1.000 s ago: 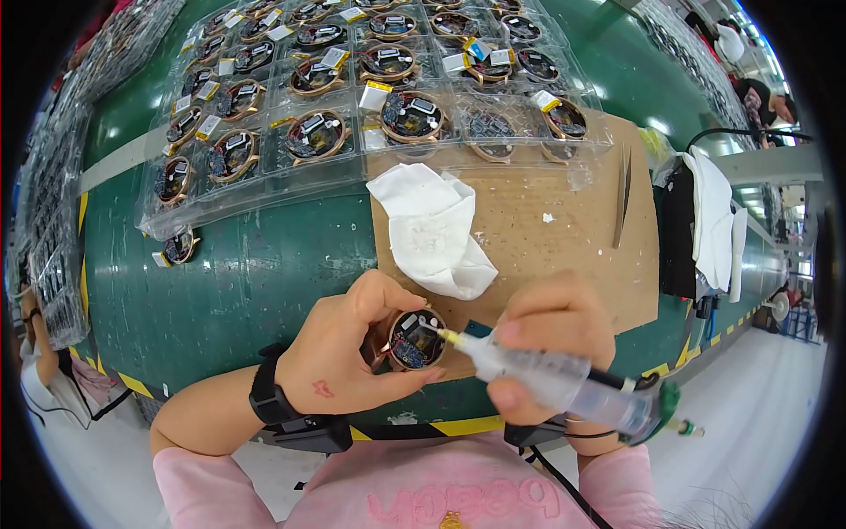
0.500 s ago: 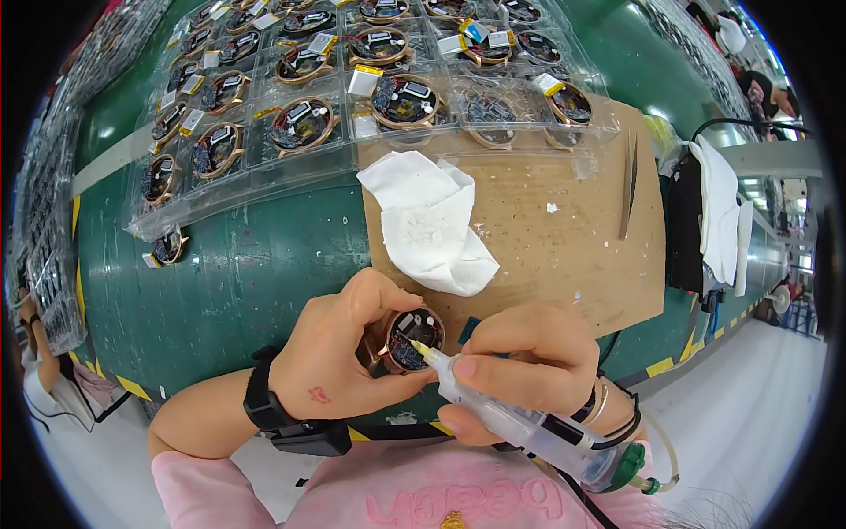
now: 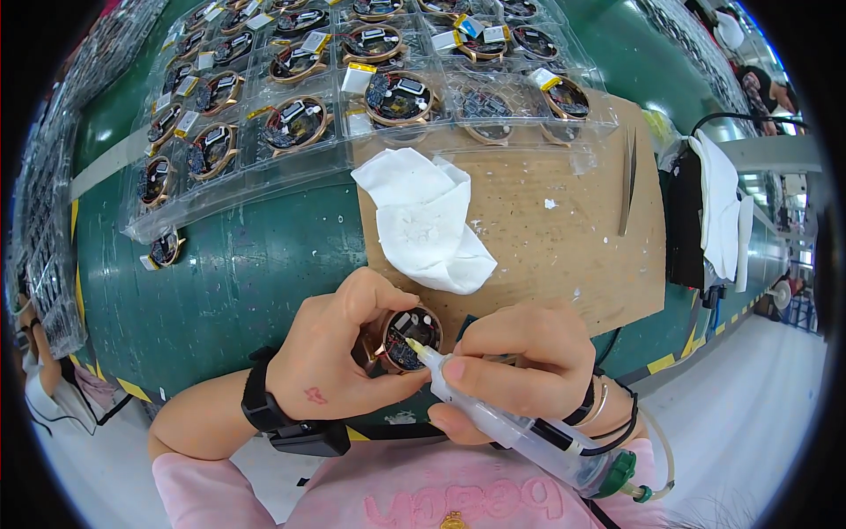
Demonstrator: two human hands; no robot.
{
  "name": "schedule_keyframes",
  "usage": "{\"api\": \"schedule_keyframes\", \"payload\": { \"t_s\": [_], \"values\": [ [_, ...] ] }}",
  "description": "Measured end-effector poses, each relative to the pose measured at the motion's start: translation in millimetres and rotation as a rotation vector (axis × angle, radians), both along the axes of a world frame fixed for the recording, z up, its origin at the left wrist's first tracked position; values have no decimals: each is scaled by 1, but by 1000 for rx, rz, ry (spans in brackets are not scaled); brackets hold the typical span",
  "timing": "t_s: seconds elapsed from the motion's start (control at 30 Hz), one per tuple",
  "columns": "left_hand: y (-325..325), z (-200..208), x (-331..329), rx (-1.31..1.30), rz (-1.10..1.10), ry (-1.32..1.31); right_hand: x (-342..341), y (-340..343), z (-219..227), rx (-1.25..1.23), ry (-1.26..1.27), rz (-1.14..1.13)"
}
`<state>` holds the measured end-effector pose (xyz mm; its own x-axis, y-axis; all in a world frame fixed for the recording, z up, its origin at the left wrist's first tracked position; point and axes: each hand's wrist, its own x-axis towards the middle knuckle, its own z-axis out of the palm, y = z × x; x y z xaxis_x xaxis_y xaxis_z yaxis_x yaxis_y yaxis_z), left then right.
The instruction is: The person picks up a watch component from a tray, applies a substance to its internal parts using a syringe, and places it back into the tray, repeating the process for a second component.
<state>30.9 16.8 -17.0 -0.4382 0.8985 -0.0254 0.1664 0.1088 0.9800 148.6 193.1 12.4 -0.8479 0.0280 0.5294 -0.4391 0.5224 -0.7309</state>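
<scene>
Near the table's front edge, my left hand (image 3: 339,348) grips a round watch case (image 3: 412,338) by its rim, thumb and fingers on either side. Its open face shows a dark circuit board and small wires. In my right hand (image 3: 524,361) is a translucent glue dispensing syringe (image 3: 520,436) with a green cap and an air hose at its rear. The syringe's yellow tip points into the watch case, over the board; whether it touches cannot be seen. Beyond my hands lies a crumpled white cloth (image 3: 427,225) with some residue on it.
Clear plastic trays (image 3: 264,189) of watch cases with small batteries fill the far left and middle. A brown cardboard sheet (image 3: 546,256) bears tweezers (image 3: 629,181) at its right. One loose watch case (image 3: 165,249) sits left on the green mat (image 3: 229,291). White cloths (image 3: 718,212) hang at the right.
The syringe's tip has shifted slightly left and up inside the watch case, and its rear end has dropped a little. My left hand keeps its hold on the case.
</scene>
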Motion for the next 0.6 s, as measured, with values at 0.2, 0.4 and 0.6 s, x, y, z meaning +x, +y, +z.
{"api": "schedule_keyframes", "payload": {
  "t_s": [0.2, 0.4, 0.6],
  "values": [
    [0, -1, 0, 11, 0, 13, 1, 1, 0, -4, -1, 8],
    [-2, -3, 0, 13, 5, 10, 0, 1, -2, 3, 28, 10],
    [-1, -5, 1, 32, 7, -2, 0, 1, -2, 11, 43, 8]
  ]
}}
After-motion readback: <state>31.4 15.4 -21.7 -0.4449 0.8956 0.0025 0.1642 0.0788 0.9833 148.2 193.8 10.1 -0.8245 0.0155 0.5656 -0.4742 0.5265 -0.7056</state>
